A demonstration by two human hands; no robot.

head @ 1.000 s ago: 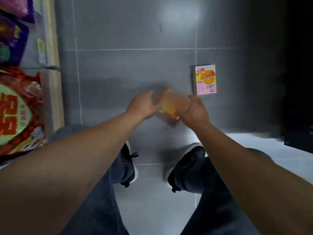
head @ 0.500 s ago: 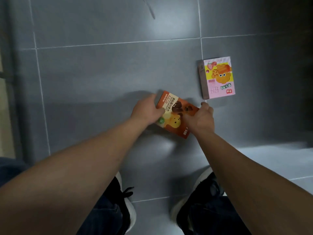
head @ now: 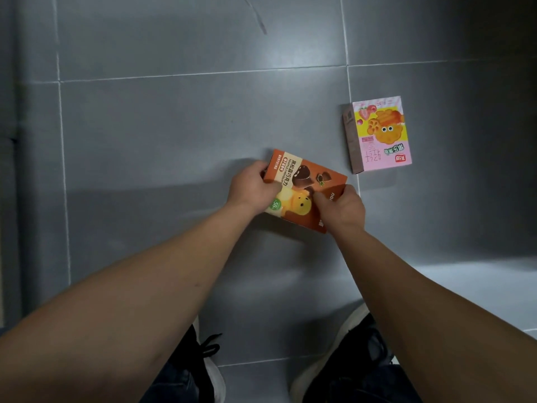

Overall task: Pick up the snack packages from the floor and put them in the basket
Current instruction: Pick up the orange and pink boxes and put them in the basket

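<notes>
Since half a second ago the orange chocolate snack box (head: 303, 193) has kept its tilt between both hands, with the pink box in the same spot beside it; a second ago the orange box was a blur and a shelf of packets stood at the left edge, now out of frame. The orange box is held over the grey tiled floor (head: 174, 126), front face up, long axis slanting from upper left to lower right. The left hand (head: 252, 189) grips its left edge, thumb curled over the printed face, fingers wrapped behind. The right hand (head: 343, 207) grips the lower right portion, fingers curled over the face. Whether the box's underside touches the tiles cannot be told. The pink strawberry snack box (head: 380, 133) lies flat on the floor just beyond the right hand, apart from the orange box. Two black shoes (head: 360, 353) with white soles stand below the forearms.
</notes>
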